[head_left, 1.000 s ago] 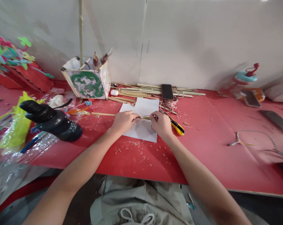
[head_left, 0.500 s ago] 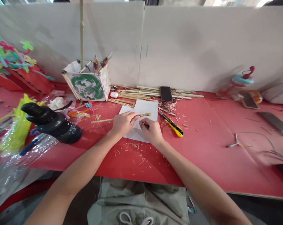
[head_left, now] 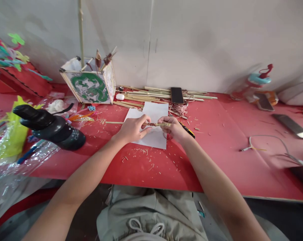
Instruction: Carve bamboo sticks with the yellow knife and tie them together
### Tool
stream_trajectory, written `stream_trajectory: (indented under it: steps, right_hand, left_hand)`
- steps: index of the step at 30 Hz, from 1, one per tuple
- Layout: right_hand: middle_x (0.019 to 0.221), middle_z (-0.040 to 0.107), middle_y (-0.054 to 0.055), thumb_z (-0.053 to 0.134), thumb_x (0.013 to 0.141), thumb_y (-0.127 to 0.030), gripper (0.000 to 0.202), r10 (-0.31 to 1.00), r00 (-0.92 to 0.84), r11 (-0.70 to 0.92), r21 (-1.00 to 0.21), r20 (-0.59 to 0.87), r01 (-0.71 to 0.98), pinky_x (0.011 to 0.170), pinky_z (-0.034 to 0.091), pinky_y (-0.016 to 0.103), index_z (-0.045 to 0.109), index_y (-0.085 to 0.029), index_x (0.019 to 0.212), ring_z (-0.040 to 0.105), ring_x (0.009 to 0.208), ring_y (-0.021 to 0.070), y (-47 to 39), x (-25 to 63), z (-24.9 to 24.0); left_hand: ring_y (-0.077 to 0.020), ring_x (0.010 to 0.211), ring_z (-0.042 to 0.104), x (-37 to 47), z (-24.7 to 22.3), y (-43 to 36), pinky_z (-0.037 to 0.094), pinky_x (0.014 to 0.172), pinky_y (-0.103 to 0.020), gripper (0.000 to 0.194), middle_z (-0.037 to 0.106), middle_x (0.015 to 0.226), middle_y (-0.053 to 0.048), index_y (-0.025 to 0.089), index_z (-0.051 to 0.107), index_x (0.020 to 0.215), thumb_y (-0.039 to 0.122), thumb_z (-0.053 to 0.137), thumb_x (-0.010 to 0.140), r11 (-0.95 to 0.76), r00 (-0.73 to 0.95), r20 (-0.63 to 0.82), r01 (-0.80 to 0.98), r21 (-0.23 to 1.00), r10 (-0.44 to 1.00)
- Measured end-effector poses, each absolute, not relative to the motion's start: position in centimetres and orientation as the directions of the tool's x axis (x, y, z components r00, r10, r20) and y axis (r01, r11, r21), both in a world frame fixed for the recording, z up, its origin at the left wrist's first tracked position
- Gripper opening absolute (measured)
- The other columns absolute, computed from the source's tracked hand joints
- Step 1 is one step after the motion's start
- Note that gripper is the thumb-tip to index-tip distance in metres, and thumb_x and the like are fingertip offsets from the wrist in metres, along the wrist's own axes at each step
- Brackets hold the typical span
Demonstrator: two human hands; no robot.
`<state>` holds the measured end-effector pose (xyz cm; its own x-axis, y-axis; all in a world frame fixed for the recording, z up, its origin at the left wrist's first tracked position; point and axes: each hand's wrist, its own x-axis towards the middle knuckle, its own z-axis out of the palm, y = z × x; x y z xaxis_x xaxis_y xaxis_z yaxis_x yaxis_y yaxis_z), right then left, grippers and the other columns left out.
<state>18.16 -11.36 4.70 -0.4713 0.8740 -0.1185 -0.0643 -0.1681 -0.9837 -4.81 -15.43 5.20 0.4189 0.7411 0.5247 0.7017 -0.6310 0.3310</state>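
Observation:
A thin bamboo stick [head_left: 114, 122] lies crosswise in my two hands, above sheets of white paper [head_left: 155, 112]. My left hand [head_left: 132, 130] is closed around its middle, thumb below and fingers above. Close to the right end, my right hand [head_left: 176, 130] pinches the stick between thumb and fingers. Between the hands, a reddish-brown wrapping [head_left: 152, 124], which looks like thread, circles the stick. Partly covered by my right hand is a yellow and black utility knife [head_left: 187, 130].
Behind the paper lie bamboo strips [head_left: 141, 97], a phone [head_left: 177, 95] and tangled string [head_left: 179, 109]. A dragon-painted lantern frame [head_left: 89, 87] stands back left. A black bottle [head_left: 51, 129] tilts at left beside plastic bags. Shavings dot the red table [head_left: 216, 160].
My right hand has moved from just below the stick up and right, onto its end. The brown wrapping now shows between my hands. The view has tipped slightly downward.

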Motion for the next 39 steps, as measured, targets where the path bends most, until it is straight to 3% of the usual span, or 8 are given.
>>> stream_trajectory:
  steps: [3,14,19,26,33,39]
  right_hand:
    - [0.055,0.039,-0.007,0.079,0.074,-0.037,0.025,0.844,-0.521,-0.190,-0.979,-0.129,-0.067,0.044,0.018,0.022,0.064,-0.018,0.078,0.022,0.047,0.0057,-11.0,18.8,4.8]
    - [0.054,0.032,-0.009,0.079,0.077,-0.037,0.026,0.721,-0.671,-0.270,-0.962,-0.172,-0.045,0.046,0.014,0.023,0.064,-0.015,0.078,0.020,0.048,0.0051,-11.6,18.7,5.4]
    - [0.057,0.035,-0.007,0.082,0.075,-0.035,0.027,0.760,-0.634,-0.273,-0.956,-0.143,-0.111,0.047,0.013,0.024,0.061,-0.017,0.076,0.023,0.050,0.0054,-12.4,17.7,6.0]
    - [0.058,0.031,-0.008,0.081,0.076,-0.040,0.031,0.784,-0.613,-0.215,-0.969,-0.097,-0.122,0.048,0.009,0.027,0.062,-0.016,0.076,0.019,0.050,0.0054,-12.9,16.9,5.9]
    - [0.052,0.030,-0.010,0.083,0.074,-0.045,0.036,0.882,-0.471,-0.106,-0.984,-0.027,-0.143,0.046,0.010,0.028,0.068,-0.014,0.085,0.018,0.046,0.0053,-12.8,16.3,5.2]
    - [0.052,0.032,-0.009,0.080,0.075,-0.053,0.041,0.910,-0.414,-0.034,-0.997,-0.003,-0.069,0.047,0.012,0.028,0.068,-0.014,0.080,0.021,0.047,0.0053,-13.1,15.7,5.3]
  left_hand:
    - [-0.0105,0.070,0.066,-4.8,5.1,-15.4,0.041,0.061,-0.024,0.016,0.073,0.086,0.004,0.023,0.058,0.103,0.038,0.060,0.098,-0.667,0.453,0.538,0.677,0.312,0.711]
    - [-0.0132,0.075,0.066,-4.4,5.3,-15.0,0.043,0.070,-0.029,0.026,0.071,0.081,0.000,0.021,0.064,0.097,0.041,0.050,0.104,-0.750,0.490,0.679,0.648,0.135,0.546]
    - [-0.0131,0.071,0.065,-4.2,4.9,-15.1,0.044,0.067,-0.028,0.029,0.070,0.080,0.000,0.020,0.064,0.098,0.041,0.046,0.106,-0.692,0.433,0.664,0.699,0.179,0.609]
    - [-0.0150,0.083,0.068,-4.5,4.8,-14.8,0.048,0.071,-0.028,0.023,0.075,0.093,-0.002,0.021,0.065,0.107,0.041,0.053,0.103,-0.629,0.349,0.691,0.752,0.197,0.633]
    - [-0.0149,0.092,0.070,-4.5,4.7,-14.9,0.052,0.077,-0.026,0.029,0.075,0.099,-0.002,0.026,0.064,0.129,0.032,0.051,0.104,-0.665,0.400,0.652,0.714,0.218,0.644]
    - [-0.0133,0.091,0.072,-4.0,4.6,-15.2,0.054,0.075,-0.024,0.030,0.076,0.111,-0.003,0.024,0.063,0.130,0.032,0.051,0.104,-0.634,0.373,0.603,0.713,0.299,0.705]
